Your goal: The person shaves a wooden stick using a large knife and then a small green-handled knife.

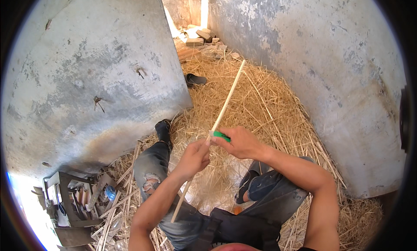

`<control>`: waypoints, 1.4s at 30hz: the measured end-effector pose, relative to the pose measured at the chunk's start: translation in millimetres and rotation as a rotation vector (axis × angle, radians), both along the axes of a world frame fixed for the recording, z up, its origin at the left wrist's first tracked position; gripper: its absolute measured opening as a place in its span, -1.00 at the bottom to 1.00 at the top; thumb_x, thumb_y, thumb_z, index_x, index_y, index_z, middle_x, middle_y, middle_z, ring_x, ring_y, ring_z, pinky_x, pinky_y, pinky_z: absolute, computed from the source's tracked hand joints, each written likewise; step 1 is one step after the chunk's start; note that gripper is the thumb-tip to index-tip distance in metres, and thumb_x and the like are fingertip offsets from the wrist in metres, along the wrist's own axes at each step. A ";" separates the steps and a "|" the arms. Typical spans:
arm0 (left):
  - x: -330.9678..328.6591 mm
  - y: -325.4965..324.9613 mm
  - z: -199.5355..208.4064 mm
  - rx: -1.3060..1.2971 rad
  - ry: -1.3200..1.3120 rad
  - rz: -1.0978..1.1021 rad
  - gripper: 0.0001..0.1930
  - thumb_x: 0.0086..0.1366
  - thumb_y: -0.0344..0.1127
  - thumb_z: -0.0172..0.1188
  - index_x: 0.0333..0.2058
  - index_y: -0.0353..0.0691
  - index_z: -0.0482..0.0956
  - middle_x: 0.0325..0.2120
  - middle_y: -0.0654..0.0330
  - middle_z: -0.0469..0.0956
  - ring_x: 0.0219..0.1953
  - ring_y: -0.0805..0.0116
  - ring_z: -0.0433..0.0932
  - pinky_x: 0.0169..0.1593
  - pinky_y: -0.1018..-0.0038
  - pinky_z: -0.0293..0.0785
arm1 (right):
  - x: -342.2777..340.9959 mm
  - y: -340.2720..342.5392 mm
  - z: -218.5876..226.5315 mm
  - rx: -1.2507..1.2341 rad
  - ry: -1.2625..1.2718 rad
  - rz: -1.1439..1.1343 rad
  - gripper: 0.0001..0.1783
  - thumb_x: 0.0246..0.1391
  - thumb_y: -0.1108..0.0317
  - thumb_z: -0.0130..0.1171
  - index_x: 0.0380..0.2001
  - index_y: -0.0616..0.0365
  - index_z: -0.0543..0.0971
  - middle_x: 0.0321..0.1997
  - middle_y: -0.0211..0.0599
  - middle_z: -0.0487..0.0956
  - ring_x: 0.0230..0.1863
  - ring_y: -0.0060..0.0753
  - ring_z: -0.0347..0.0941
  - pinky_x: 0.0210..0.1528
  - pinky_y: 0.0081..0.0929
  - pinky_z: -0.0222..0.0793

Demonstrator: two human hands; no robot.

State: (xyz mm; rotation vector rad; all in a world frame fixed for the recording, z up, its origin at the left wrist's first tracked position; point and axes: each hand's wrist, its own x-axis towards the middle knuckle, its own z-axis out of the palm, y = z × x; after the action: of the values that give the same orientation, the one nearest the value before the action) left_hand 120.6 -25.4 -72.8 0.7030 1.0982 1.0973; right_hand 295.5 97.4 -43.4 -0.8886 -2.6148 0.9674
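A long, thin, pale strip of split wood or bamboo [228, 97] slants across the middle, its far end up over the straw and its near end above my left thigh. My left hand [193, 157] is closed around it near the middle. In my right hand [241, 142] is a green-handled knife [222, 136], pressed close to the strip just beyond my left fingers. The blade is mostly hidden at the meeting point of the two hands, and I cannot make out its edge.
Straw-like shavings [260, 96] cover the floor around my legs. A dark shoe [196, 79] lies ahead, before some bricks [195, 41]. Worn grey walls stand left and right. At lower left, a dark wooden frame [65, 199] sits beside loose strips and a blue crumpled item [110, 192].
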 end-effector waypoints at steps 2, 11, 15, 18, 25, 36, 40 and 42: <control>0.9 -2.4 2.6 -0.003 0.043 -0.001 -0.68 0.57 -0.13 -0.13 -0.04 -0.24 0.49 -0.72 0.51 0.07 -0.76 0.69 0.02 -0.68 0.63 -0.10 | 1.5 6.8 -3.5 -0.007 0.037 -0.058 -0.49 0.30 -0.13 -0.03 -0.16 0.08 0.63 -0.51 0.07 0.57 -0.42 0.17 0.54 -0.32 -0.04 0.43; -9.5 -35.2 -13.2 0.002 0.244 -0.185 -0.64 0.57 -0.14 -0.16 -0.03 -0.26 0.53 -0.71 0.45 0.19 -0.72 0.65 0.15 -0.61 0.60 0.06 | 59.4 116.2 -19.3 0.085 -0.154 -0.427 -0.47 0.29 -0.17 0.00 -0.24 0.10 0.65 -0.52 -0.26 0.51 -0.44 -0.35 0.41 -0.28 -0.20 0.33; -12.1 -21.9 -20.1 -0.006 0.305 -0.206 -0.63 0.56 -0.13 -0.15 -0.04 -0.26 0.56 -0.71 0.43 0.19 -0.70 0.63 0.19 -0.58 0.58 0.13 | 55.9 124.9 -19.5 0.039 -0.257 -0.471 -0.46 0.28 -0.15 0.03 -0.23 0.15 0.67 -0.51 -0.23 0.51 -0.40 -0.38 0.42 -0.24 -0.31 0.34; -22.8 -40.6 -9.4 -0.038 0.305 -0.305 -0.64 0.56 -0.14 -0.14 -0.05 -0.27 0.56 -0.72 0.43 0.19 -0.68 0.62 0.20 -0.58 0.57 0.15 | 105.0 180.1 -51.0 0.271 0.203 -0.906 -0.43 0.30 -0.14 0.02 -0.28 0.19 0.68 -0.52 -0.19 0.54 -0.40 -0.35 0.44 -0.22 -0.40 0.33; -34.9 -36.1 2.3 -0.030 0.180 -0.120 -0.63 0.56 -0.16 -0.12 0.06 -0.33 0.50 -0.71 0.48 0.17 -0.72 0.70 0.09 -0.65 0.66 0.00 | 162.3 191.4 -44.5 0.147 0.275 -0.944 -0.44 0.34 -0.14 -0.03 -0.55 0.10 0.45 -0.58 -0.41 0.40 -0.54 -0.60 0.24 -0.49 -0.42 0.15; -7.7 -12.8 0.0 0.025 0.102 -0.016 -0.57 0.54 -0.16 -0.05 0.22 -0.29 0.41 -0.68 0.49 0.17 -0.69 0.71 0.09 -0.63 0.65 -0.02 | -6.5 -10.0 1.1 -0.083 0.024 -0.014 -0.48 0.31 -0.08 0.04 -0.33 0.24 0.59 -0.55 0.06 0.54 -0.49 0.10 0.50 -0.38 -0.07 0.34; -5.8 -14.8 3.9 0.001 0.131 0.028 -0.59 0.53 -0.18 -0.03 0.22 -0.28 0.42 -0.69 0.51 0.11 -0.71 0.71 0.06 -0.64 0.63 -0.05 | -6.4 7.7 -16.2 -0.063 0.089 -0.043 -0.47 0.31 -0.09 0.01 -0.32 0.21 0.60 -0.60 0.04 0.52 -0.51 0.13 0.48 -0.39 -0.08 0.35; -5.7 -16.2 3.1 0.011 0.189 0.024 -0.60 0.53 -0.19 -0.02 0.21 -0.28 0.43 -0.70 0.52 0.08 -0.72 0.71 0.04 -0.65 0.63 -0.06 | -2.0 22.3 -27.4 -0.025 0.128 -0.076 -0.46 0.31 -0.11 0.00 -0.36 0.22 0.58 -0.61 -0.01 0.48 -0.54 0.00 0.42 -0.41 -0.12 0.31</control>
State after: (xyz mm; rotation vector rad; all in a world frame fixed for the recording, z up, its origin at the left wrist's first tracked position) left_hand 114.9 -41.6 -69.8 0.8167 1.2641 1.0737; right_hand 293.5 119.7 -70.8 -0.8941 -2.4491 1.0041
